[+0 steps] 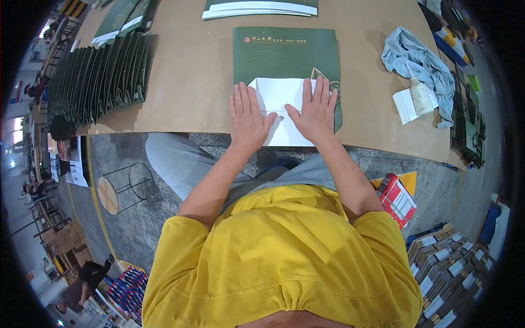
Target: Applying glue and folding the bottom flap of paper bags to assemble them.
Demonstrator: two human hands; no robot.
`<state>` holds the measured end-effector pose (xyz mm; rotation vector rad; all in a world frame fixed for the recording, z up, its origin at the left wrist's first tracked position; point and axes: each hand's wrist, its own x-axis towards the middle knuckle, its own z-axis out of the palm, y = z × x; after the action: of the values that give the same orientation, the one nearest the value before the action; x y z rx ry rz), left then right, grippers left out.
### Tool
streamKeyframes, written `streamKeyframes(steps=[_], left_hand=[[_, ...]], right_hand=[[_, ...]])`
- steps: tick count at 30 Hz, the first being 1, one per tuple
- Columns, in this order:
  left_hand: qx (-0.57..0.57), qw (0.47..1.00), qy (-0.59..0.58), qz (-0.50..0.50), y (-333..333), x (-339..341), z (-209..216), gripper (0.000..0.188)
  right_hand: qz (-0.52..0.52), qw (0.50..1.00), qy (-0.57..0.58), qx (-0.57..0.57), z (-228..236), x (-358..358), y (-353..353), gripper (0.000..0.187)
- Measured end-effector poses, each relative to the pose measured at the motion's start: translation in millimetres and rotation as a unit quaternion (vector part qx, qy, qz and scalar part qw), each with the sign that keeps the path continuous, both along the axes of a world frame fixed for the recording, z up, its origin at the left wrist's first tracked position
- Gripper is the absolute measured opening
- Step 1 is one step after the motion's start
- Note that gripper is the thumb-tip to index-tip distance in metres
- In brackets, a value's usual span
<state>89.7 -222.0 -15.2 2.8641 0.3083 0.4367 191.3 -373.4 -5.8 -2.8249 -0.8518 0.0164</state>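
Observation:
A dark green printed sheet lies flat on the brown paper-covered table, with a white folded flap at its near edge. My left hand lies flat, fingers spread, on the left part of the white flap. My right hand presses flat on its right part, partly over the green sheet. The thumbs nearly meet in the middle. Neither hand grips anything.
A fanned row of green folded pieces lies at the left. More green and white stacks sit at the far edge. A blue-grey cloth, a glue bottle and white slips lie at the right. Stacked paper bundles and a red box stand on the floor.

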Motion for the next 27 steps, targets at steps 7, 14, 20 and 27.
streamKeyframes(steps=[7,14,20,27], left_hand=[[-0.014,0.997,0.070,-0.004,-3.7,7.7,3.1,0.086],[-0.143,0.986,0.063,-0.054,49.3,4.2,14.1,0.050],[-0.100,0.981,0.138,-0.088,63.5,23.3,48.7,0.031],[-0.199,0.937,0.279,-0.069,93.9,65.8,47.9,0.031]], right_hand=[[0.000,1.000,0.010,-0.022,4.0,2.0,-3.5,0.083],[0.015,0.952,0.172,0.251,17.6,42.1,-48.3,0.057],[0.111,0.964,0.209,0.123,42.8,85.7,-69.5,0.041],[0.137,0.962,0.227,-0.061,58.0,107.3,-39.0,0.029]])
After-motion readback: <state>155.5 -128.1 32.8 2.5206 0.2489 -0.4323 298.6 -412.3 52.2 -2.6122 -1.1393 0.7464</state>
